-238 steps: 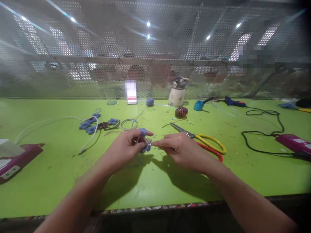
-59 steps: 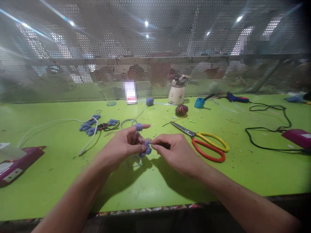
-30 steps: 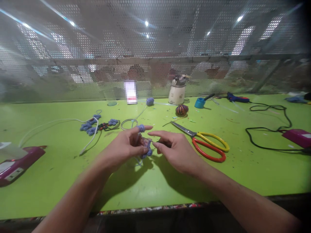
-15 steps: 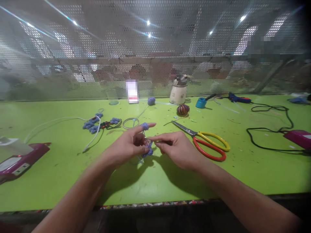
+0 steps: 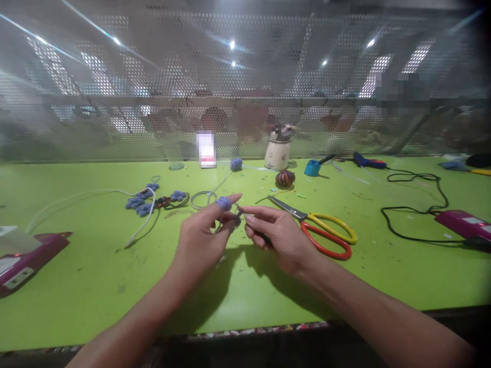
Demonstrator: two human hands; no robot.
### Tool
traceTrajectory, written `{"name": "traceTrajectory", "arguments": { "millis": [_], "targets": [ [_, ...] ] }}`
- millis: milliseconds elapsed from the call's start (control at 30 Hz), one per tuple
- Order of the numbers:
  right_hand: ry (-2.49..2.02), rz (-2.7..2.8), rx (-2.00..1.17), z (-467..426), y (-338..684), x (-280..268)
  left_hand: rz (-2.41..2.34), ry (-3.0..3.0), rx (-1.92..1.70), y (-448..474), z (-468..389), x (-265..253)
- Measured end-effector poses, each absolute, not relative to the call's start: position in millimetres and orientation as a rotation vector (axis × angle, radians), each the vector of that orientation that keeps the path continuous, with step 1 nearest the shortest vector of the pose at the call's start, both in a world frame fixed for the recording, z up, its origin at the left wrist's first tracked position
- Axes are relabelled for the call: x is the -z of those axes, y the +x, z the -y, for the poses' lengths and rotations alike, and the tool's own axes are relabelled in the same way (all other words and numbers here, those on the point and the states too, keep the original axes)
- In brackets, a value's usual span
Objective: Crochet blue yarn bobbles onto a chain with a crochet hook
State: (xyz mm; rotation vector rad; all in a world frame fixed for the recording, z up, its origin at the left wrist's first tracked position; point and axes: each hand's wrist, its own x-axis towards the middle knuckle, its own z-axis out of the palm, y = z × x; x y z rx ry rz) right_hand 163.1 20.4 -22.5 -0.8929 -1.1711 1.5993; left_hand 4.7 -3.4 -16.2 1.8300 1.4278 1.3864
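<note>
Purple-blue yarn (image 5: 223, 203) is wound round the raised index finger of my left hand (image 5: 201, 232). That hand's thumb and other fingers pinch a small purple crochet piece (image 5: 237, 220), mostly hidden by the fingers. Close beside it, my right hand (image 5: 278, 232) is closed in a pinch on a thin crochet hook (image 5: 240, 211), of which only the tip area shows, at the yarn. A strand runs back from the left hand to a small purple yarn ball (image 5: 236, 164). Large scissors (image 5: 307, 215) with red and yellow handles lie just right of my right hand.
Blue crocheted flowers (image 5: 140, 201) and a white cable (image 5: 154, 199) lie at left. Behind are a phone (image 5: 206, 149), a cup (image 5: 176, 156), a bottle (image 5: 277, 153), a multicoloured yarn ball (image 5: 285, 178) and blue tape (image 5: 312, 167). Purple power strips (image 5: 36, 258) flank the green table (image 5: 115, 301).
Both hands stay together at the crochet piece. The left hand has turned, hiding more of the piece, and the right fingers have curled in more. The view has shifted slightly.
</note>
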Motion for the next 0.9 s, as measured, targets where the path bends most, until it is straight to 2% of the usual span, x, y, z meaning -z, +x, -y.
{"name": "traceTrajectory", "arguments": {
  "millis": [133, 267, 500, 700, 900],
  "targets": [
    [-0.731, 1.197, -1.515, -16.8, 162.5, 23.9, -0.970, 1.205, -1.414, 0.9, 1.0, 10.9],
    [-0.692, 1.396, -1.358, -17.0, 168.0, 20.9, -0.872, 0.962, -1.329, -4.2, 1.9, 0.0],
    [-0.688, 1.756, -1.089, -22.1, 182.0, 14.6, -0.870, 0.958, -1.267, -10.7, 5.1, -4.2],
    [-0.723, 1.861, -0.986, -24.5, 187.4, 7.8, -0.871, 0.985, -1.253, -11.2, 6.3, -5.5],
    [-0.677, 2.010, -0.721, -28.7, 196.4, 1.5, -0.877, 0.985, -1.245, -12.9, 7.2, -8.0]
  ]
}}
